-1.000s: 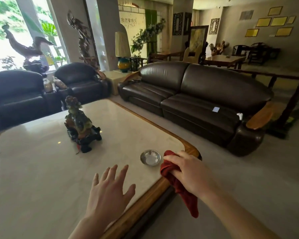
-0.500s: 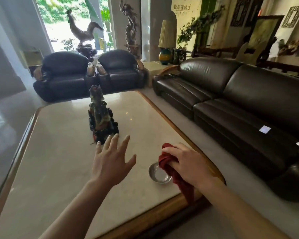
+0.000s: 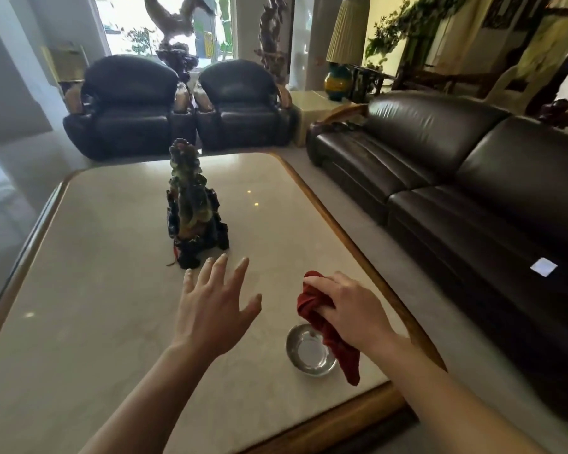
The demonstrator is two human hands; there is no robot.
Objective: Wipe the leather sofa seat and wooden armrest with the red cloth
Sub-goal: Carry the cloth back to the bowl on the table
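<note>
My right hand (image 3: pixel 348 309) grips the bunched red cloth (image 3: pixel 333 339), whose tail hangs down over a small metal dish (image 3: pixel 305 355) on the marble table. My left hand (image 3: pixel 215 309) hovers over the table with fingers spread and nothing in it. The dark leather sofa (image 3: pixel 466 178) runs along the right, a strip of floor between it and the table. Its wooden armrest (image 3: pixel 341 111) shows at the far end, curving beside the seat. A small white slip (image 3: pixel 543 267) lies on the near seat cushion.
A dark carved figurine (image 3: pixel 192 211) stands mid-table just beyond my left hand. The marble table (image 3: pixel 95 257) has a wooden rim. Two leather armchairs (image 3: pixel 128 106) sit at the back by the window, with a lamp (image 3: pixel 341 54) on a side table at the sofa's far end.
The view has swung left and downward, so the sofa's near end has slid out of view. Both hands stay over the table; the right hand still holds the cloth by the dish.
</note>
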